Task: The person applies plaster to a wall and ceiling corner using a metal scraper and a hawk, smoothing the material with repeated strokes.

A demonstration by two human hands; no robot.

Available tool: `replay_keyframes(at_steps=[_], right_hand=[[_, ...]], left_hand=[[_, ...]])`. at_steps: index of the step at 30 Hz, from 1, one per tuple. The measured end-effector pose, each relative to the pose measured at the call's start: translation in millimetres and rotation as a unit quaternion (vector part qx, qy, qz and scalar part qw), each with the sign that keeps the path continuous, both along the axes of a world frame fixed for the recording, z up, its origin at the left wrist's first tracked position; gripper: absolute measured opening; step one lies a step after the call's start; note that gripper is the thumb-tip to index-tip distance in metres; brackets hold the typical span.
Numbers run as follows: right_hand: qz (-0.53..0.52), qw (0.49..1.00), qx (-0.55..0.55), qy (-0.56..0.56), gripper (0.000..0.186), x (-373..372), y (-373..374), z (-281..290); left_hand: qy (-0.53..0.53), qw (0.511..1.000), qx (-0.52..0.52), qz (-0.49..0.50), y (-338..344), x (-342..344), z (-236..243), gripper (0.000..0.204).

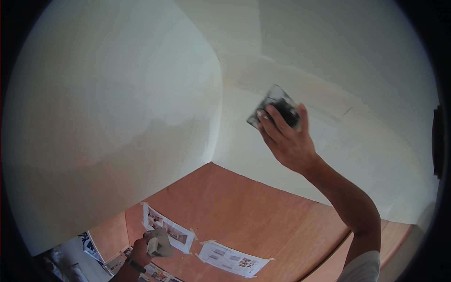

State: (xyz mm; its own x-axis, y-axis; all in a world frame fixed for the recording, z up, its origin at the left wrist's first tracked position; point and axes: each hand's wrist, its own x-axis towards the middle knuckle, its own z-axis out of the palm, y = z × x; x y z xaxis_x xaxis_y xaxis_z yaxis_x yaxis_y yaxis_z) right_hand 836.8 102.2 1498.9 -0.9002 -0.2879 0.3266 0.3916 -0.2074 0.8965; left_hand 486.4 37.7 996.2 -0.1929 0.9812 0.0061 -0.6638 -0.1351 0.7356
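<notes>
High on the white wall at the right, my right hand [291,141] grips a plastering trowel [274,95] by its dark handle. The metal blade is smeared and slightly blurred, and it lies close to the wall; whether its whole edge touches I cannot tell. Low at the left, my left hand [139,251] is closed around a scraper [164,245] with a flat grey blade. A pale lump, perhaps filler, shows on that scraper near the fingers. A dark band circles my left wrist.
Two white wall surfaces meet at an inner corner [217,127], with patchy damp-looking areas on the left one [155,141]. Reddish wood panelling [225,192] runs below, with printed sheets [232,258] taped to it. Cluttered items [70,263] lie at lower left.
</notes>
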Motion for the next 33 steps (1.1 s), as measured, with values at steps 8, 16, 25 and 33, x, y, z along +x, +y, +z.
replay_keyframes(at_steps=[8,16,25,33], right_hand=[[-0.105,0.99,0.076,-0.047,0.023,-89.4,16.5,54.3],[-0.18,0.971,0.142,-0.064,0.018,-105.5,32.3,75.9],[-0.218,0.964,0.144,-0.054,0.025,-112.0,34.1,74.1],[-0.236,0.96,0.141,-0.046,0.025,-115.3,34.5,71.5]], left_hand=[[0.497,0.855,0.011,0.149,-67.8,-19.8,-15.9,0.042],[0.473,0.859,0.053,0.189,-72.7,-28.2,-52.9,0.053],[-0.022,0.996,-0.051,0.075,-52.0,-10.5,4.9,0.037],[0.188,0.979,-0.027,0.077,-64.2,-9.1,40.7,0.041]])
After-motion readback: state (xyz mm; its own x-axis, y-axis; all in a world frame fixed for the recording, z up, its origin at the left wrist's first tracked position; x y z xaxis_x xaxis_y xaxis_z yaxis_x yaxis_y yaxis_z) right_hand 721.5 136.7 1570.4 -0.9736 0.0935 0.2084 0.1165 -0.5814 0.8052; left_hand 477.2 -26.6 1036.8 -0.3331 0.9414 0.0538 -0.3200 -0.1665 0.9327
